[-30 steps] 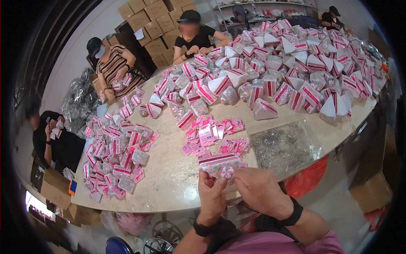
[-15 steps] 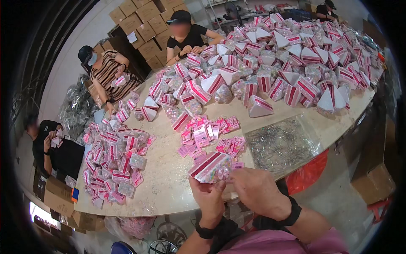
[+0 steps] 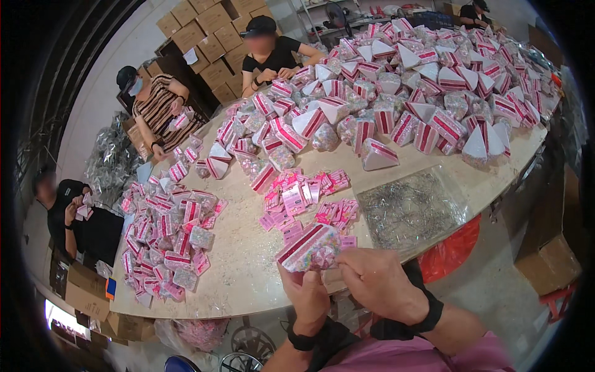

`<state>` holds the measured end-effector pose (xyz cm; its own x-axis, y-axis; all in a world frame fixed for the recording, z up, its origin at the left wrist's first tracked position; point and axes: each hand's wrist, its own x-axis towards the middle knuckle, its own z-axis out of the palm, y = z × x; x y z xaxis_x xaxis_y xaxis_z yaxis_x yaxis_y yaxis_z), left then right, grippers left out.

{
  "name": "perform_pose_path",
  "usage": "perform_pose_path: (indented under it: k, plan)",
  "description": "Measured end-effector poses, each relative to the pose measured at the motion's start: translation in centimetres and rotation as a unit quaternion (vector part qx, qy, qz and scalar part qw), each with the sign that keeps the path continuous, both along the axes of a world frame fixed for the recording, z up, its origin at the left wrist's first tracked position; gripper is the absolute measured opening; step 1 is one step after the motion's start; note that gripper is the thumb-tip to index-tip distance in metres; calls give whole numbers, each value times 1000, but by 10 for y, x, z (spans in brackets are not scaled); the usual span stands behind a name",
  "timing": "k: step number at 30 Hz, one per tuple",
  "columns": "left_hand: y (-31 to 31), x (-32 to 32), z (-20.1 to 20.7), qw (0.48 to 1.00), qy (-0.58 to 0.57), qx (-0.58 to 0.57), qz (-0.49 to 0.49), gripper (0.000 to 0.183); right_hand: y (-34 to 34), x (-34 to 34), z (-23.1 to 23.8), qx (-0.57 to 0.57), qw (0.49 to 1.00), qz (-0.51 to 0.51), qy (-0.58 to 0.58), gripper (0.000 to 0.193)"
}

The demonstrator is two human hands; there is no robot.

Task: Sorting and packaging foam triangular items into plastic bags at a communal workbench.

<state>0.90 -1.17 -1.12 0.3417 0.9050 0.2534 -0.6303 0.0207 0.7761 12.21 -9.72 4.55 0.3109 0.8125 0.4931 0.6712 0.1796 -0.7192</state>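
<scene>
A cake-slice ornament [image 3: 308,248], with pink and white layers and a beaded, sparkly side, is gripped in my left hand [image 3: 308,297] above the table's near edge. My thumb presses on its near side. Against the ornament's right end, the fingers of my right hand [image 3: 383,284] are pinched together. Whatever sits between those fingertips is too small or hidden to name. Just beyond the ornament lie loose pink cards [image 3: 297,197] in overlapping heaps. Right of them rests a shallow clear tray [image 3: 414,209] strewn with thin silvery pins or wires.
A large mound of similar cake-slice ornaments [image 3: 396,93] covers the far side of the table [image 3: 235,273]. A smaller pile with pink cards [image 3: 170,229] stands at left. Several people sit around the table. Cardboard boxes [image 3: 548,254] stand right; a red bag [image 3: 452,240] hangs below the edge.
The ornament has tilted slightly in my left hand, and my left thumb has shifted a little. My right hand stays pinched at its right end, barely moved.
</scene>
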Motion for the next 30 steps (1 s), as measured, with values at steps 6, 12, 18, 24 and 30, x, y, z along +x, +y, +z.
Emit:
perform_pose_path:
  k: [6,12,18,24,30]
  plan:
    - [-1,1,3,1000,4,-3,19,60,1,-4,2,29,999,3,38,6]
    - [-3,6,5,999,3,27,47,62,1,-2,0,25,998,10,51,8]
    - [-2,8,1,980,83,117,141,49,0,-1,1,-23,999,-2,41,14]
    - [-1,11,-2,983,63,102,142,52,1,1,1,-45,998,-7,50,15]
    - [2,11,0,982,102,83,136,48,4,8,-3,-44,999,21,2,11]
